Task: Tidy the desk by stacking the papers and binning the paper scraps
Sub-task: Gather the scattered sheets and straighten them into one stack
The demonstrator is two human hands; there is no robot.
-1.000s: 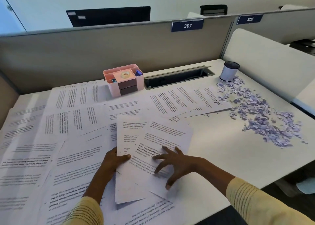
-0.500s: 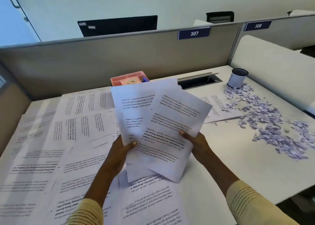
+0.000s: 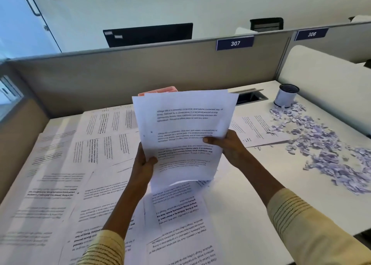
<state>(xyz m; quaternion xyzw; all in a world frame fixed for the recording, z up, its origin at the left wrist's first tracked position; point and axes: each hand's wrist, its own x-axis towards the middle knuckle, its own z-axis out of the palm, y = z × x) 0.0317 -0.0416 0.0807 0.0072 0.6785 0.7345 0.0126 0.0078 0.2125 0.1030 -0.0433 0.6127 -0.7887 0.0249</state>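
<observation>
1. Head view, hold: the left hand [image 3: 143, 165] and right hand [image 3: 228, 147] each pinch a side edge of a small bundle of sheets [image 3: 183, 136], raised upright above the tabletop [image 3: 259, 200] at centre; more loose papers [image 3: 60, 174] cover the surface from 7 to 11 o'clock, and the paper scraps [image 3: 325, 146] lie at 3 o'clock beside a small bin [image 3: 286, 96] at 2 o'clock.
2. Head view, risks: the sheets look unevenly aligned, so I judge one could slip out if either pinch loosens; tapping the bundle down hard might buckle its lower edge; a sleeve swept toward 3 o'clock could scatter scraps.
3. Head view, unclear: the bundle hides most of a pink box [image 3: 158, 91] at 12 o'clock; the number of sheets held cannot be told; the print on the papers at 8 o'clock is blurred.
</observation>
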